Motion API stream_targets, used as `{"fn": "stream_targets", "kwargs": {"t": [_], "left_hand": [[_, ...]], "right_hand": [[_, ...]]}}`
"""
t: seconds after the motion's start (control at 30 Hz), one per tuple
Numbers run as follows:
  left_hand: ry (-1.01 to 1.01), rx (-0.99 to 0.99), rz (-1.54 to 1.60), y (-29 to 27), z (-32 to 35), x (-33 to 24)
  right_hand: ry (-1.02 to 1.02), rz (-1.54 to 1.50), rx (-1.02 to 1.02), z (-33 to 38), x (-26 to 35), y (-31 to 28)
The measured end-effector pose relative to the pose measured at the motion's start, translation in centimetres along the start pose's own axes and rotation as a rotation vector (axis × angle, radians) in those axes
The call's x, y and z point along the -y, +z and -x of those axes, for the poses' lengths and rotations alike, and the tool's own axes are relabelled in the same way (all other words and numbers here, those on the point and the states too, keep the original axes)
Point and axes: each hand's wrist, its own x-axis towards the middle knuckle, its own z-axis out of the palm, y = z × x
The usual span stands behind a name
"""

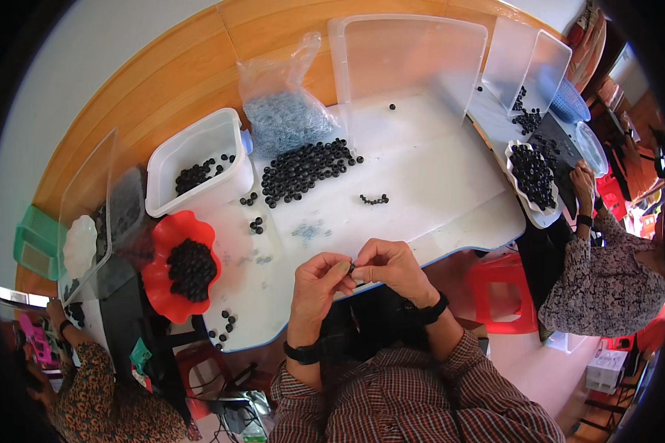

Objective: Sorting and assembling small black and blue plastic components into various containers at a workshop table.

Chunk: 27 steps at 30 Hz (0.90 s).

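Observation:
Over the table's near edge, my left hand (318, 286) and my right hand (392, 270) meet fingertip to fingertip. Both are closed in a pinch on a small black piece (352, 269), mostly covered by the fingers. Ahead of them a short curved row of small black pieces (374, 199) lies on the white table (421, 170). Small pale-blue bits (307, 230) are scattered left of it. Farther back spreads a large patch of black bead-like pieces (307, 171), some with visible holes.
Behind the patch stands a clear bag of bluish bits (288, 118). To the left are a white tub (199, 196) and a red scalloped bowl (152, 269), both holding black pieces. A clear upright panel (410, 59) stands at the back. Co-workers sit at either side; a red stool (504, 292) is at right.

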Motion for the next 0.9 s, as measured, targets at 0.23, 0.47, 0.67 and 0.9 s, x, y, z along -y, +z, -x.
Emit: {"fn": "stream_targets", "kwargs": {"t": [0.23, 0.47, 0.67, 0.9], "left_hand": [[-0.024, 0.008, -0.010, 0.3, 0.1, 0.7], [-0.025, 0.024, 0.129, 0.6, -0.1, 1.2], [-0.084, 0.012, 0.319, 0.8, -0.2, 1.4], [-0.082, -0.004, 0.322, 1.3, -0.2, 1.3]], "right_hand": [[0.076, 0.158, -0.091, 0.1, -0.6, 0.0], [0.040, 0.184, -0.080, -0.5, 0.3, -0.1], [-0.178, 0.644, -0.404, -2.3, 0.3, -2.2], [-0.307, 1.269, -0.459, -3.6, 0.1, -3.8]]}}
